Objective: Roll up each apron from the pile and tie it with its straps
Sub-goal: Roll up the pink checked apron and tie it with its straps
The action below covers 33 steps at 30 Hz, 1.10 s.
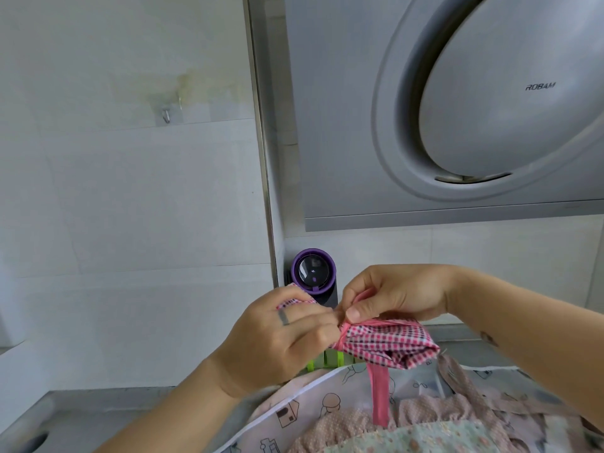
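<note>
The pink checked apron point(389, 344), rolled into a tight bundle, is hanging in the air between both hands, lying roughly level. A pink strap point(378, 390) is circling the roll exactly where the hands are meeting, and its loose end is dangling straight down from the grip onto the pile of aprons point(425, 418) underneath. The left hand point(277, 338) is curling round the roll's left part, a bit of checked cloth showing above its knuckles. The right hand point(398, 295) is pinching the strap between thumb and fingertips at the wrap. Just below the grip a green plastic piece point(330, 358) is peeking out. Behind the grip a purple-ringed device point(314, 271) is standing against the wall, and a grey range hood point(490, 109) is hanging above, to the right.
</note>
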Tool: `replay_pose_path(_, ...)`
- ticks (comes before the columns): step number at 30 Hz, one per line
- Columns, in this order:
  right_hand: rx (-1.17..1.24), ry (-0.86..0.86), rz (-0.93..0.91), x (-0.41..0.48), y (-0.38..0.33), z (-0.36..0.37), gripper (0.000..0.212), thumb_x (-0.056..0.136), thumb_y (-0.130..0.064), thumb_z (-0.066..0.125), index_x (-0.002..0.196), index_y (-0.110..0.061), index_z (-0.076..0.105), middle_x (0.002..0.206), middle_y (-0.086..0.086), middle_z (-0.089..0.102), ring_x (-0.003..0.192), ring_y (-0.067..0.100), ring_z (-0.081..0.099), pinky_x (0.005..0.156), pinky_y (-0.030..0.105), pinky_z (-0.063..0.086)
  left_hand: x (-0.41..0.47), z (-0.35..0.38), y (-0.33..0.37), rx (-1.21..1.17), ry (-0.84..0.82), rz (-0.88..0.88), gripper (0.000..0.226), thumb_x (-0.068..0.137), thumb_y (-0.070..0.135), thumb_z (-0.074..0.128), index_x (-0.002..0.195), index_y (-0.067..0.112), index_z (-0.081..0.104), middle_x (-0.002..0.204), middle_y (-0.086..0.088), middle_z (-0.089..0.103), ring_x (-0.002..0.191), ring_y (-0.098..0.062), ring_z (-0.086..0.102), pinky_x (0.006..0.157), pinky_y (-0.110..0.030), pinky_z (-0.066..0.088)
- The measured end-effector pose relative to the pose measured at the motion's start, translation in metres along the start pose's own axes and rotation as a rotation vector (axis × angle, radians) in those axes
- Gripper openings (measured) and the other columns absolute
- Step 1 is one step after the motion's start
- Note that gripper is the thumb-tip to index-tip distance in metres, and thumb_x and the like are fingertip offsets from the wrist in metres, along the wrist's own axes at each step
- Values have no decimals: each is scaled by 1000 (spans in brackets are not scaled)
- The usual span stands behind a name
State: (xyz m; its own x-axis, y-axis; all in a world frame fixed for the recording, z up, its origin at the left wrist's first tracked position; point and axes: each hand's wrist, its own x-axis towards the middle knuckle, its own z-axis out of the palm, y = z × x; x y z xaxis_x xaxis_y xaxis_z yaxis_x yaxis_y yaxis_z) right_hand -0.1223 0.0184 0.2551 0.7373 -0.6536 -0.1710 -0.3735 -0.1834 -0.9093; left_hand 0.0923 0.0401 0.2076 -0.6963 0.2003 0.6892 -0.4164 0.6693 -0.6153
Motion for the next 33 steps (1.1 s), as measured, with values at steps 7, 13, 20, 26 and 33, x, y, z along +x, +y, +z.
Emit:
replay_pose_path(7,138,177,-79,-8,-11,18,10,70,-19,68,73,-9,68,68,2,67,61,10,64,58,19,51,2,-9,-12,80,101,-3,13,95,21,59,106,16,55,99,5,74,103,-9,62,91,-28,44)
replay_pose_path(13,14,548,-195,-9,-15,26,38,59,-29,76,86,-3,72,84,10,74,78,22,71,73,31,57,-7,0,-19,172,-12,-239,19,97,18,51,116,20,54,126,5,63,121,-15,52,110,-35,29)
replay_pose_path(20,78,886,-274,0,-9,28,23,68,-26,78,82,-9,73,78,1,75,74,16,72,69,30,57,26,-2,18,-699,168,-1240,27,85,52,60,110,51,48,136,23,35,123,20,34,93,-6,37)
replay_pose_path(26,222,941,-303,15,-5,45,8,77,-14,76,77,-7,72,75,6,74,70,20,72,64,28,58,43,15,24,-1033,106,-1365,44,86,32,66,114,57,44,124,18,53,105,-2,60,73,-14,54)
replay_pose_path(33,175,778,-189,9,1,26,11,82,-19,68,83,-10,75,88,8,75,89,23,70,86,35,54,37,19,23,-1032,94,-1447,39,89,11,63,107,43,49,110,12,62,91,-7,67,68,-19,56)
